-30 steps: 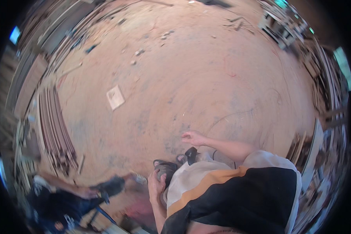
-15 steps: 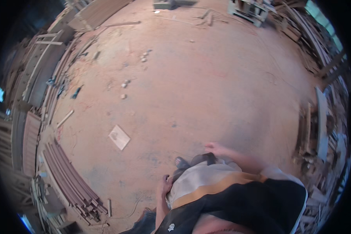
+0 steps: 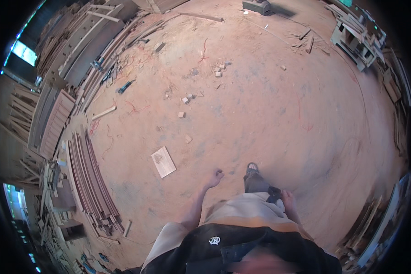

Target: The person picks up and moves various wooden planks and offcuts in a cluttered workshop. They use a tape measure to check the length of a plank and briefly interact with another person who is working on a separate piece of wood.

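My left hand [image 3: 213,177] hangs in front of my body above the dusty floor, fingers loosely curled and nothing visible in them. To the right, my right hand [image 3: 287,199] is beside my trouser leg, its fingers bent next to a small black thing [image 3: 273,195]. Whether it grips that thing I cannot make out. One foot in a dark sandal [image 3: 252,168] is forward on the floor. A pale square wooden board [image 3: 163,162] lies flat on the floor, ahead and left of my left hand.
Long reddish-brown wood strips [image 3: 89,178] lie stacked at the left. Small wood blocks [image 3: 186,99] and a teal power tool [image 3: 126,86] lie farther off. Timber piles [image 3: 91,41] line the left wall. A machine stand [image 3: 358,43] is at the far right, with planks [image 3: 374,223] at near right.
The view has swung left and the board now appears farther right. My left hand has come forward from my side; my right hand has drawn back. One foot has stepped ahead.
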`<action>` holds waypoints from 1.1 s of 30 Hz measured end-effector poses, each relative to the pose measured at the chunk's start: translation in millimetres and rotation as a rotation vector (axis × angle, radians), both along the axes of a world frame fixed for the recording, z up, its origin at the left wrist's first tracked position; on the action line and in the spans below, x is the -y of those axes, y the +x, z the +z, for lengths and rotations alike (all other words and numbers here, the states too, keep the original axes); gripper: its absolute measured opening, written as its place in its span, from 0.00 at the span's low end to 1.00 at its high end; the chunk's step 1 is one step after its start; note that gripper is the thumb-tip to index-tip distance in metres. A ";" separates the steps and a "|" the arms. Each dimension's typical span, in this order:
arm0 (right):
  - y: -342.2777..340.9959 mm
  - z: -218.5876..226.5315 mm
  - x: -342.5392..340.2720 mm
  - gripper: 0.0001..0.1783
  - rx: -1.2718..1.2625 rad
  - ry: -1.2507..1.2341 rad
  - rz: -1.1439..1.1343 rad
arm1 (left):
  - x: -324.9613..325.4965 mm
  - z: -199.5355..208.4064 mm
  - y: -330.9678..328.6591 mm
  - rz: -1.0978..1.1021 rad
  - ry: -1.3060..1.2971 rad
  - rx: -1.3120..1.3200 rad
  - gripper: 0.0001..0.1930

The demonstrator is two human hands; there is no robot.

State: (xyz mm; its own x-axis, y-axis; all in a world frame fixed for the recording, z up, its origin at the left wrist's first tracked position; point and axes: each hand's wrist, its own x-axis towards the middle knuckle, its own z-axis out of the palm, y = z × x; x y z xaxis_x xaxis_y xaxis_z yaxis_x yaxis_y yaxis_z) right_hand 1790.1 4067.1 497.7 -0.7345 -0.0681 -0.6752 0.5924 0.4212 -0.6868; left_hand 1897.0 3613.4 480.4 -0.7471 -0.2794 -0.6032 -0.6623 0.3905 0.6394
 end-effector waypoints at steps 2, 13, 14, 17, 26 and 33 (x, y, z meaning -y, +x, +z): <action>-89.0 9.1 25.5 0.25 -0.028 0.068 0.060 | 9.9 -26.6 -12.1 0.109 0.107 -0.002 0.25; -478.1 31.2 330.2 0.29 -0.361 -0.135 0.427 | 133.4 -50.4 -25.9 0.952 0.296 0.362 0.22; -495.1 22.6 356.8 0.29 -0.352 -0.130 0.447 | 152.7 -56.4 -38.0 0.938 0.302 0.272 0.22; -515.4 -9.2 420.5 0.31 -0.310 -0.091 0.469 | 229.6 -70.9 -90.7 0.867 0.327 0.293 0.22; -523.6 -58.5 492.7 0.22 0.181 0.249 0.582 | 599.6 -67.6 -396.8 0.600 0.137 -0.039 0.20; -744.0 -122.6 622.1 0.14 0.350 0.251 0.485 | 773.8 -20.2 -620.7 0.757 0.047 -0.099 0.22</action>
State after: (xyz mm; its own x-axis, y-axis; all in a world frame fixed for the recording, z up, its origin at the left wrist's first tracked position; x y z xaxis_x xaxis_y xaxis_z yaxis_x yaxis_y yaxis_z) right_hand 1046.1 3445.0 375.1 -0.3936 -0.1455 -0.9077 0.4652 0.8201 -0.3332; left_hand 1276.4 2839.6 460.2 -0.4134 -0.7122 -0.5674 -0.6774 -0.1758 0.7143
